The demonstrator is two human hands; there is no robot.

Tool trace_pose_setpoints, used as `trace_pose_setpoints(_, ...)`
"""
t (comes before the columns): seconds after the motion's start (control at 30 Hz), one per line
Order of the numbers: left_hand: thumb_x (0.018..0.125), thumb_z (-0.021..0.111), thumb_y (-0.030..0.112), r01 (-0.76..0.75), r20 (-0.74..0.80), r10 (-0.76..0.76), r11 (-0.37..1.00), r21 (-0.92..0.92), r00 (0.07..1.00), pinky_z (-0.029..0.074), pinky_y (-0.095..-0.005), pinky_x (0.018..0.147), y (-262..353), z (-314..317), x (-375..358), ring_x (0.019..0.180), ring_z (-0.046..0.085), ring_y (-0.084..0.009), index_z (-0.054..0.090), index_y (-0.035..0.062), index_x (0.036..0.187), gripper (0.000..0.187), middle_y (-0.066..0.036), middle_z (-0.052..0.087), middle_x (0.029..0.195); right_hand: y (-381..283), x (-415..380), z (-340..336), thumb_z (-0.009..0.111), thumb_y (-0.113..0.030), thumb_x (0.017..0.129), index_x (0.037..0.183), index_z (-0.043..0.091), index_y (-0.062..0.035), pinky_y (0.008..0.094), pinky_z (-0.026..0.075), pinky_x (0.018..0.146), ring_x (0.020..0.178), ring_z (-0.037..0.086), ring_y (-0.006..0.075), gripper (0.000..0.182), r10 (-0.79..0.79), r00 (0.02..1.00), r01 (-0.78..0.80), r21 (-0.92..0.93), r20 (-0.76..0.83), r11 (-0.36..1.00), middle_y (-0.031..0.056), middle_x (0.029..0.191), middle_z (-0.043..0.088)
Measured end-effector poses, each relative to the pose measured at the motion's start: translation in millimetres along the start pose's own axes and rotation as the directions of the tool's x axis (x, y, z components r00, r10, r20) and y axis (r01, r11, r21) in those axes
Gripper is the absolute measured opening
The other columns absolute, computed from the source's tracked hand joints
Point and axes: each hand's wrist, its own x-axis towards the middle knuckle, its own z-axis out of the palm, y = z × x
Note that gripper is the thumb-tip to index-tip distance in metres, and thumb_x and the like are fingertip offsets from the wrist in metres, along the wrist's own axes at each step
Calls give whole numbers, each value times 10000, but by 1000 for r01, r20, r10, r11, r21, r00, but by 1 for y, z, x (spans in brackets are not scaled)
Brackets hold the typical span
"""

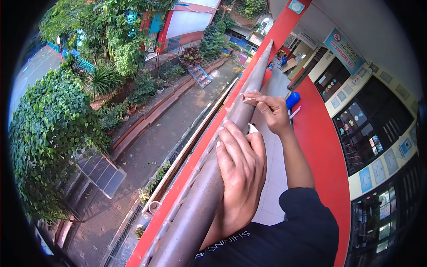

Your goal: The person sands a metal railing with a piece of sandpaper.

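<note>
A thick brown metal handrail (192, 222) runs diagonally away from me. My left hand (241, 162) lies over the rail, its fingers bent across the top and its thumb on the near side. By that thumb shows a small pale piece with a dark edge (252, 128); I cannot make out what it is. Farther along the rail, my right hand (273, 113) is closed, pinching a small folded brownish sheet (250, 101), possibly sandpaper, between fingers and thumb. That sheet is against the rail's upper surface. The palm sides of both hands are hidden.
A red ledge (147, 240) runs beneath the rail, with a drop to a paved yard (149, 138) beyond. The rail's far end meets a red pillar (284, 26). On my side are a tiled walkway (269, 196) and a blue container (292, 100).
</note>
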Motion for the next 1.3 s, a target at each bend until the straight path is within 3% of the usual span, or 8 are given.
trace_pose_setpoints(0.17, 1010, 521, 229, -21, 26, 22, 999, -30, 999, 478, -356, 988, -1, -3, -1, 1175, 637, -252, 567, 86, 930, 170, -170, 680, 1245, 71, -53, -9, 516, -179, 1074, 1084, 722, 48, 274, 490, 748, 771, 637, 114, 306, 317, 722, -395, 9, -615, 918, 48, 886, 741)
trace_pose_setpoints(0.4, 992, 564, 216, 3, 4, -3, 1000, -22, 1000, 513, -343, 929, 2, 2, 1, 1125, 670, -231, 567, 102, 864, 172, -138, 694, 1237, 88, -110, 12, 485, -224, 1094, 1098, 709, 60, 257, 485, 778, 837, 586, 72, 362, 645, 404, -436, 483, -649, 759, 31, 936, 699)
trace_pose_setpoints(0.57, 987, 548, 189, -5, 4, 5, 1000, 12, 1000, 507, -340, 928, 2, 4, 1, 1138, 674, -222, 560, 106, 853, 158, -130, 697, 1251, 29, -82, 13, 521, -166, 1067, 1156, 697, 69, 295, 521, 876, 914, 670, 137, 307, 361, 643, -427, 75, -676, 901, 74, 999, 737)
trace_pose_setpoints(0.73, 984, 551, 192, 7, 9, -7, 1000, 8, 1000, 496, -346, 949, 4, 2, 1, 1142, 673, -221, 560, 109, 860, 150, -125, 697, 1255, -32, -53, 45, 593, -65, 1001, 1088, 756, 39, 379, 527, 1025, 1131, 712, 306, 212, -225, 942, 203, -110, -250, 973, 189, 1092, 761)
trace_pose_setpoints(0.83, 988, 555, 204, 4, 16, -4, 1000, 10, 1000, 491, -349, 964, 4, 1, 1, 1145, 672, -222, 561, 108, 864, 157, -125, 697, 1257, 36, -18, 18, 603, -52, 989, 1085, 766, 12, 393, 523, 1030, 1118, 721, 277, 199, 179, 905, -200, -15, -386, 980, 175, 1083, 766)
trace_pose_setpoints(1.03, 1010, 549, 224, 6, 9, -6, 1000, 11, 1000, 494, -348, 958, 3, 5, 1, 1141, 672, -225, 557, 109, 875, 179, -128, 697, 1255, -7, -5, 9, 605, -56, 980, 1078, 758, 35, 327, 529, 993, 1077, 733, 245, 203, -137, 991, 137, -13, 7, 990, 141, 1066, 778)
trace_pose_setpoints(1.13, 1009, 546, 217, 2, 10, -2, 1000, 30, 1000, 484, -344, 960, 2, 1, -2, 1142, 672, -221, 550, 111, 874, 171, -128, 703, 1243, 53, 37, -36, 646, -83, 950, 1059, 761, 29, 315, 538, 948, 1008, 751, 226, 194, 299, 952, -292, -97, 69, 952, 151, 1012, 779)
trace_pose_setpoints(1.3, 1000, 540, 188, -12, -36, 14, 998, 66, 999, 486, -323, 936, 2, 7, -1, 1136, 673, -203, 539, 123, 861, 154, -118, 716, 1214, 22, 51, -28, 614, -143, 974, 1065, 776, -36, 329, 545, 846, 872, 744, 193, 214, 19, 942, 31, -145, 335, 989, 159, 897, 763)
